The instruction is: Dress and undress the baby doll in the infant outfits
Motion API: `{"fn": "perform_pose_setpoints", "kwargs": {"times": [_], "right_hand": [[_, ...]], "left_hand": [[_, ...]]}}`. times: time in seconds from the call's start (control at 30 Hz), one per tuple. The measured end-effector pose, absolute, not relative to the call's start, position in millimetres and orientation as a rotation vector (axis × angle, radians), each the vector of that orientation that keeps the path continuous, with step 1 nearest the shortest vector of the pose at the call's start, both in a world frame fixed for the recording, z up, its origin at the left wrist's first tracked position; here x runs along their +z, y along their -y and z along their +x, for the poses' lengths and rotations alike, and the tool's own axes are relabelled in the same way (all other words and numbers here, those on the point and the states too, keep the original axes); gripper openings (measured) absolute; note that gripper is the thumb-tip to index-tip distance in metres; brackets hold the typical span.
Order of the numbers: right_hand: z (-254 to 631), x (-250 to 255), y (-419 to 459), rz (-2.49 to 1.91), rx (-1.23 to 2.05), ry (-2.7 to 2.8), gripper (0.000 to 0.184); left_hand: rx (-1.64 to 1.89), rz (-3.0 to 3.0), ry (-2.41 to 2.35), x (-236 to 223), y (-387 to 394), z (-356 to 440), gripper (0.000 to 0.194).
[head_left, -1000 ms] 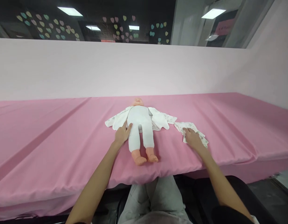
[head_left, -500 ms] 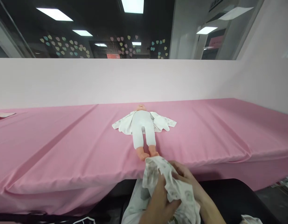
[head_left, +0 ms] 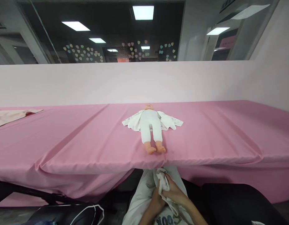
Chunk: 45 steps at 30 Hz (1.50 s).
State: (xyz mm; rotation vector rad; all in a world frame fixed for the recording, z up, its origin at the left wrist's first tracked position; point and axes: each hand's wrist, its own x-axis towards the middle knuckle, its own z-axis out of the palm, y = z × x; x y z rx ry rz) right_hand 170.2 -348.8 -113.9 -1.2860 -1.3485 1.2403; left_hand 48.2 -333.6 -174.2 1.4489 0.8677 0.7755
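Note:
Over my lap, a white patterned baby garment (head_left: 163, 184) is bunched up between my two hands. My left hand (head_left: 158, 200) is closed on its left side, with the fingers partly hidden by the cloth. On the other side, my right hand (head_left: 173, 191) grips the fabric with bent fingers. Beyond them, a baby doll (head_left: 150, 123) with a white cloth body lies on its back, feet toward me. Under the doll a white baby shirt (head_left: 134, 122) is spread out, its sleeves reaching to both sides.
A pink sheet (head_left: 83, 134) with folds covers the table, its edge hanging over my knees. A pale cloth (head_left: 13, 116) lies at the far left. Black chairs (head_left: 238, 200) stand beside me, and a white cable (head_left: 88, 207) rests at lower left.
Both hands have drawn the garment down and closer to my lap, and it is now more tightly bunched. The view has shifted left, showing more of the pale cloth.

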Motion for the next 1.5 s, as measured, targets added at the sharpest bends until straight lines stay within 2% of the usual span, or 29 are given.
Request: {"fn": "perform_pose_setpoints", "kwargs": {"times": [0.07, 0.13, 0.5, 1.3, 1.4, 1.5], "right_hand": [[157.9, -146.6, 339.7, -1.377, 1.071, 1.258, 0.055], [154.1, -165.7, 337.7, -1.407, 0.959, 1.243, 0.052], [164.1, -193.1, 339.5, -1.382, 0.915, 1.235, 0.056], [163.3, -196.1, 338.4, -1.411, 0.914, 1.327, 0.056], [167.0, -175.6, 342.7, -1.426, 1.017, 1.447, 0.067], [173.2, -146.2, 352.3, -1.437, 1.207, 1.787, 0.097]], "left_hand": [[0.739, 1.343, -0.89, -195.9, 323.7, 41.9, 0.079], [0.751, 1.294, -0.867, -205.9, 318.9, 37.1, 0.085], [0.799, 1.252, -0.837, -231.1, 320.9, 37.1, 0.093], [0.765, 1.243, -0.845, -212.3, 322.7, 38.0, 0.091], [0.785, 1.224, -0.843, -210.5, 322.8, 37.5, 0.092], [0.801, 1.221, -0.852, -202.8, 326.1, 38.2, 0.084]]}}
